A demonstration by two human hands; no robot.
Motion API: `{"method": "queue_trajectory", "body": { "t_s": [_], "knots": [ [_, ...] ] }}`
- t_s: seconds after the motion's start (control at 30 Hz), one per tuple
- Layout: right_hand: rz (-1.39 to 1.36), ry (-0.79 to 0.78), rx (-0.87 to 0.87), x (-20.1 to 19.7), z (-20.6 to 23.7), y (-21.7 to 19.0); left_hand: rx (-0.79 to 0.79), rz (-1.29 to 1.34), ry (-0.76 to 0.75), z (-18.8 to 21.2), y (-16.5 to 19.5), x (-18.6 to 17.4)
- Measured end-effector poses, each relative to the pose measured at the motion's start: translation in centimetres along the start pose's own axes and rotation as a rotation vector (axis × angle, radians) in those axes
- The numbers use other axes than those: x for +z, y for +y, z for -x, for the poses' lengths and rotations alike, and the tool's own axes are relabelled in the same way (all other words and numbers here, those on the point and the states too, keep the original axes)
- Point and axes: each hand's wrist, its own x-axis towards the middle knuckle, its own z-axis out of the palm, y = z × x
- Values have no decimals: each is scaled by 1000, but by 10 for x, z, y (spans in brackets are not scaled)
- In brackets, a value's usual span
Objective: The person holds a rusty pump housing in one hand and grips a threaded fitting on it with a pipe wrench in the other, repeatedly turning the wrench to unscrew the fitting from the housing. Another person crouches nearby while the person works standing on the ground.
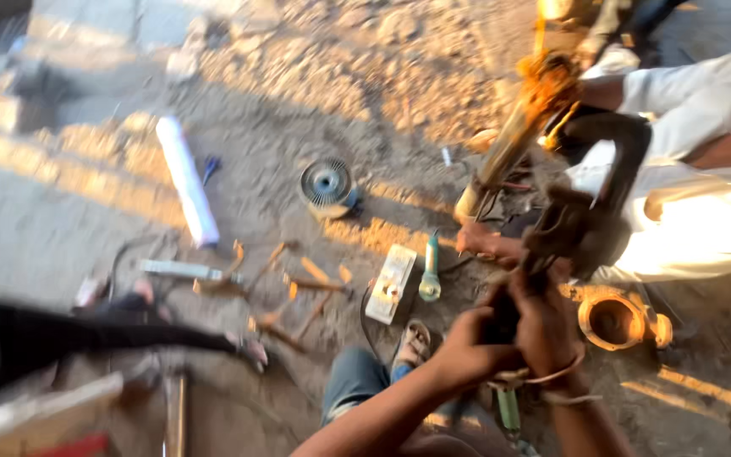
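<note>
The view is blurred. My left hand (465, 345) and my right hand (545, 326) are clasped together on a dark handle (501, 317), low and right of centre. The handle runs up into a dark, bulky machine part (584, 227). A thread band circles my right wrist. Just above my hands, another person's hand (486, 241) rests at the base of a yellowish shaft (511, 142) that slants up to the right. That person, in a white shirt (691, 216), sits close at the right.
On the sandy ground lie a white tube (186, 179), a round ribbed metal disc (327, 184), a white switch box (391, 283), a green-handled screwdriver (431, 272), wood scraps (298, 292) and an orange ring-shaped part (611, 320). A dark sleeve (86, 334) reaches in from the left.
</note>
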Motion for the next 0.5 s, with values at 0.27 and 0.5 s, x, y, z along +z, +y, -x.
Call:
{"method": "queue_trajectory", "body": {
  "t_s": [0.27, 0.5],
  "knots": [
    [-80, 309, 172, -59, -101, -53, 31, -1086, -154, -137, 133, -68],
    [-20, 638, 121, -79, -122, 35, 715, -1133, -234, -349, 128, -55]
  ]
}}
